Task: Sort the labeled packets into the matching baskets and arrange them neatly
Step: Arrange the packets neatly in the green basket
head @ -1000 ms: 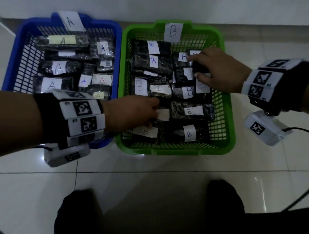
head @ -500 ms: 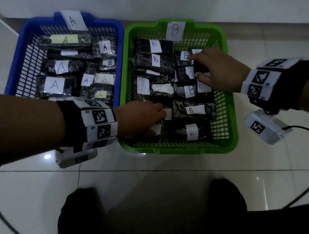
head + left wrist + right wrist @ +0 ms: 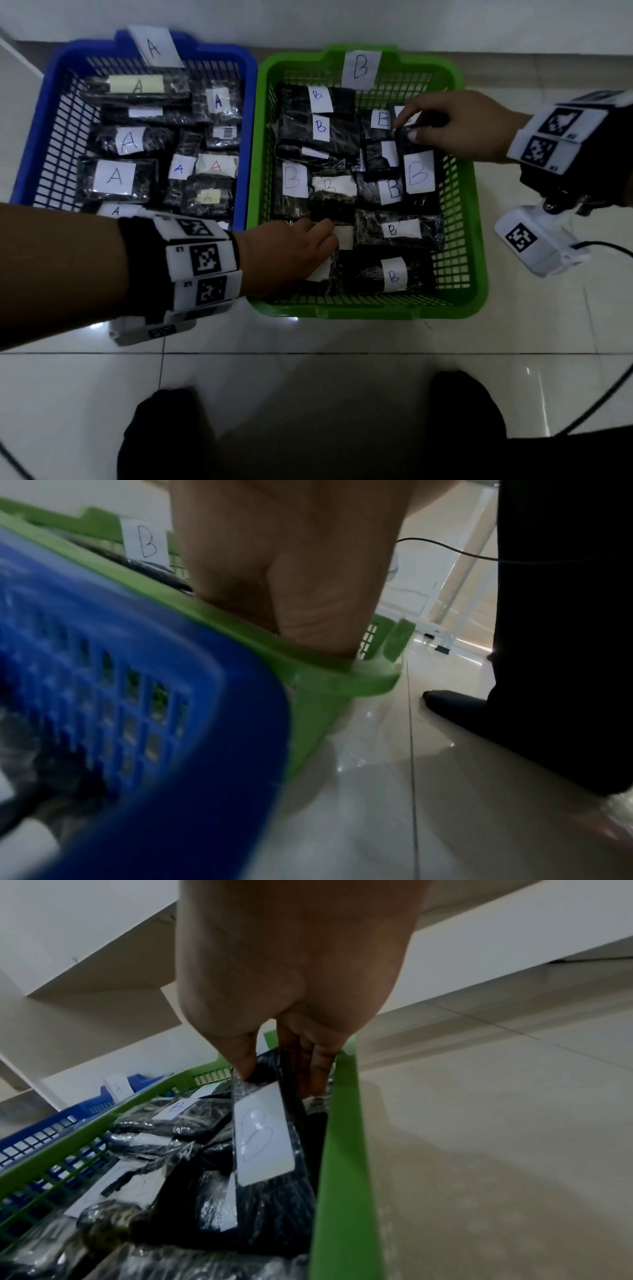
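A blue basket tagged A holds several black packets with A labels. Beside it on the right, a green basket tagged B holds several B packets. My left hand reaches over the green basket's front left corner, its fingers curled down onto a white-labelled packet that it largely hides. My right hand pinches the far end of a black packet with a large B label by the basket's right wall. In the right wrist view, thumb and fingers clamp that packet against the green rim.
Both baskets stand side by side on a glossy white tiled floor, close to a wall at the back. My two dark feet stand just in front. A black cable trails on the floor at the right.
My left hand has slid right and deeper into the green basket, covering the front left B packet. My right hand has kept its pinch on the large B packet in about the same place.
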Tool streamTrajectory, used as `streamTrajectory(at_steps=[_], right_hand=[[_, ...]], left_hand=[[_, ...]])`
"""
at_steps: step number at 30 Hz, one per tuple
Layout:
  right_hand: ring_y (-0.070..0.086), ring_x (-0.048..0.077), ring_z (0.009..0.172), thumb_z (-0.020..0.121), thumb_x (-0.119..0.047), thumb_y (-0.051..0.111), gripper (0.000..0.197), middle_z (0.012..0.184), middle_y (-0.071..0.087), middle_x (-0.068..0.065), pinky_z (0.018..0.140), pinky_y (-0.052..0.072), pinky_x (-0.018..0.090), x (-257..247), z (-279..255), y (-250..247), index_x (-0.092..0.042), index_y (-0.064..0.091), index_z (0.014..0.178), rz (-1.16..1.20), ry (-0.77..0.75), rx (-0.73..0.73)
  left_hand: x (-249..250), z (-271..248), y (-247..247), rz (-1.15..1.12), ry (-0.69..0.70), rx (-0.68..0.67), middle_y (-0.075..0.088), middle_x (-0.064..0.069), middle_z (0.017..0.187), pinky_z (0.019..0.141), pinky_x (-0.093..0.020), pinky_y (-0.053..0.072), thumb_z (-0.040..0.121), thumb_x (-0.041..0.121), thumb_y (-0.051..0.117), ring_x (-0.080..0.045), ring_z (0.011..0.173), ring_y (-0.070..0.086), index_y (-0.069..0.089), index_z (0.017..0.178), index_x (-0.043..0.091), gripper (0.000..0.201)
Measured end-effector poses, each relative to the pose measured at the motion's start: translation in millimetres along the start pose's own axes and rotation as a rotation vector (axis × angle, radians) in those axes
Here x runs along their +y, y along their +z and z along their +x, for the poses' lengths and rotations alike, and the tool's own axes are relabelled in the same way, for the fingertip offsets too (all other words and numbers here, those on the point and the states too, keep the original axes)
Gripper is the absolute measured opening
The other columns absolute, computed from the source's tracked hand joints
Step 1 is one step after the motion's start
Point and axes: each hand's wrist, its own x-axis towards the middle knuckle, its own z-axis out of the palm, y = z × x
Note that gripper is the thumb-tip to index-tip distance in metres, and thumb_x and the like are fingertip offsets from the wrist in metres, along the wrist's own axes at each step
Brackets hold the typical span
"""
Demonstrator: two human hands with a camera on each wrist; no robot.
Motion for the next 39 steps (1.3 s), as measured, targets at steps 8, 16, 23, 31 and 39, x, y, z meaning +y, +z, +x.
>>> streamTrajectory(at_steps=[8,16,23,31,39], right_hand=[[0.054,0.012,0.091,0.092,-0.023,0.056,0.023,0.099,0.06,-0.002,0.083,0.034,0.021,2.4,-1.7,2.0,-0.028,0.062,0.113,0.077,0.043,0.099],[0.054,0.011,0.089,0.092,-0.024,0.056,0.023,0.098,0.06,-0.003,0.08,0.033,0.019,1.2,-1.7,4.4,-0.027,0.061,0.114,0.083,0.047,0.119],[0.054,0.014,0.09,0.091,-0.023,0.055,0.021,0.1,0.06,-0.001,0.079,0.036,0.021,1.4,2.7,10.7,-0.024,0.062,0.111,0.089,0.031,0.184],[0.054,0.004,0.073,0.085,-0.006,0.052,0.015,0.081,0.057,-0.009,0.067,0.047,0.021,-43.6,20.0,20.4,-0.017,0.06,0.091,0.544,0.047,0.463],[0.055,0.009,0.093,0.09,-0.019,0.062,0.031,0.114,0.062,0.002,0.081,0.042,0.018,-104.1,5.0,82.8,-0.015,0.061,0.12,0.275,-0.108,-0.113]], left_hand=[[-2.1,-1.4,-1.9,-0.165,-0.121,-0.162,0.037,-0.011,0.128,0.068,-0.035,0.055,0.077,0.034,0.069,-0.023,0.097,0.052,0.032,0.134,0.009,0.072],[-5.0,-0.6,-13.5,-0.434,-0.174,-0.15,0.031,0.0,0.133,0.089,-0.03,0.049,0.084,0.038,0.064,-0.016,0.107,0.05,0.027,0.143,0.022,0.072],[3.2,-1.7,-6.2,-0.16,-0.079,-0.178,0.029,-0.008,0.14,0.086,-0.034,0.052,0.092,0.053,0.037,-0.024,0.124,0.037,0.013,0.15,0.018,0.072],[-55.0,8.7,-50.3,-0.615,-0.316,-0.037,0.052,0.013,0.104,0.066,-0.008,0.035,0.094,0.015,0.047,0.003,0.076,0.047,0.057,0.124,0.023,0.033],[-125.1,6.5,-69.3,-0.429,-0.525,0.346,0.054,-0.02,0.116,0.086,-0.035,0.038,0.088,0.005,0.049,-0.034,0.108,0.051,0.057,0.12,0.006,0.032]])
